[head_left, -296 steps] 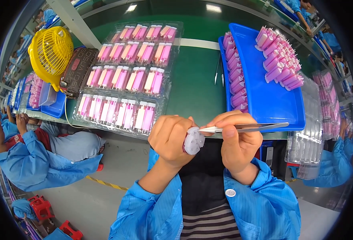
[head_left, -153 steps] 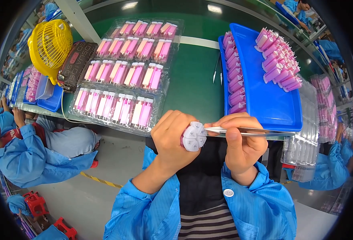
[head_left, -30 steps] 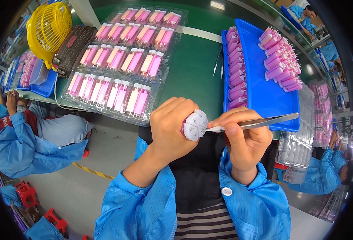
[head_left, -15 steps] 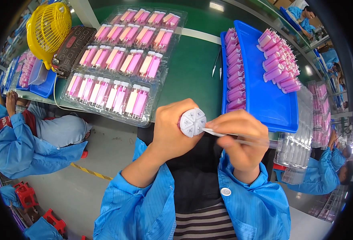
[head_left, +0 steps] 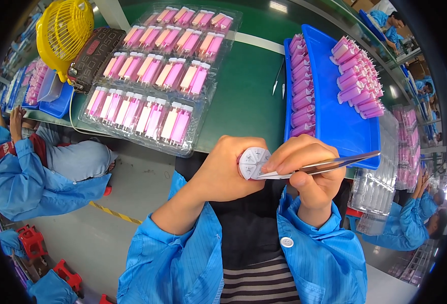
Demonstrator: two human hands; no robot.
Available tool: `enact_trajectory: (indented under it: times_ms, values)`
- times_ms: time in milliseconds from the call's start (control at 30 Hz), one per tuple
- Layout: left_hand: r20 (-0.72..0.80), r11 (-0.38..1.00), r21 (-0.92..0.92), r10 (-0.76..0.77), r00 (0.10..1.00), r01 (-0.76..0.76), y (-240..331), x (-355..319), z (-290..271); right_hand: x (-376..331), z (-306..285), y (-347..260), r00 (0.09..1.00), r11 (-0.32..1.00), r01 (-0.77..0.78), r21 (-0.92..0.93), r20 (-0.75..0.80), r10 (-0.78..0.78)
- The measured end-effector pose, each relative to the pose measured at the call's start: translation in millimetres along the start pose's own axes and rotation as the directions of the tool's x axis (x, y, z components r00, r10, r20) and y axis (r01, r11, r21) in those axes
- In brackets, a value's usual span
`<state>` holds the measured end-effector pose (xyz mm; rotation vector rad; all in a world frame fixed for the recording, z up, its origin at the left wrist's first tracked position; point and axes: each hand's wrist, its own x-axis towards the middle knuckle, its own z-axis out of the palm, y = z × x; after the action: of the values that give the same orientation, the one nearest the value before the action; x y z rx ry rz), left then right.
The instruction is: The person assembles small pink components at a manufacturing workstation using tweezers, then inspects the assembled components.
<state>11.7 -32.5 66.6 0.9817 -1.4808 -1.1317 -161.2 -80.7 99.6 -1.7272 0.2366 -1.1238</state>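
Observation:
My left hand (head_left: 226, 169) is wrapped round a bundle of pink parts with wedge-shaped white ends (head_left: 250, 158), which together make a round face turned up toward me. Metal tweezers (head_left: 335, 163) are pinched in my right hand (head_left: 312, 175), their rear end sticking out to the right. The tweezer tips meet the right side of the white face, and my right fingers partly cover that side. How far the parts extend inside my left fist is hidden.
Clear plastic trays (head_left: 193, 137) of pink and cream pieces lie ahead left, near a yellow fan (head_left: 63, 38) and a brown bag (head_left: 94, 58). Blue trays (head_left: 330, 121) with pink parts stand right, another tweezers (head_left: 275, 81) beside them. Co-workers sit both sides.
Both hands have shifted slightly right and down in the picture. The tweezers, blurred before, now show sharply with their tips still at the white face.

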Motion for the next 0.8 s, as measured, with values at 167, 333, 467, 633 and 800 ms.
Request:
enact_trajectory:
  times_ms: [167, 333, 467, 633, 800]
  values:
    - [0.013, 1.0, -0.022, 0.006, 1.0, -0.006, 1.7, 1.4, 0.0, -2.2, 1.9, 1.2, 0.998, 0.998, -0.036, 0.042, -0.054, 0.038]
    - [0.008, 0.998, -0.063, -0.02, 1.0, 0.02, 1.0, -0.1, 2.9, -3.6, 5.6, 1.8, 0.993, 0.996, -0.049, 0.071, -0.105, 0.056]
    - [-0.003, 1.0, -0.021, -0.007, 1.0, 0.007, 1.9, 0.0, 2.9, -1.6, 3.6, -1.5, 0.994, 0.998, -0.063, 0.004, -0.087, 0.063]
    - [-0.044, 0.999, 0.034, 0.001, 0.999, 0.0, -0.7, 0.4, 2.9, 4.9, 5.1, -7.3, 0.998, 0.987, -0.051, -0.155, -0.052, 0.043]
    - [-0.03, 0.995, 0.096, -0.017, 0.999, 0.02, 0.8, 1.2, 2.2, 16.2, 2.2, -17.7, 0.992, 0.93, 0.057, -0.364, 0.127, -0.011]
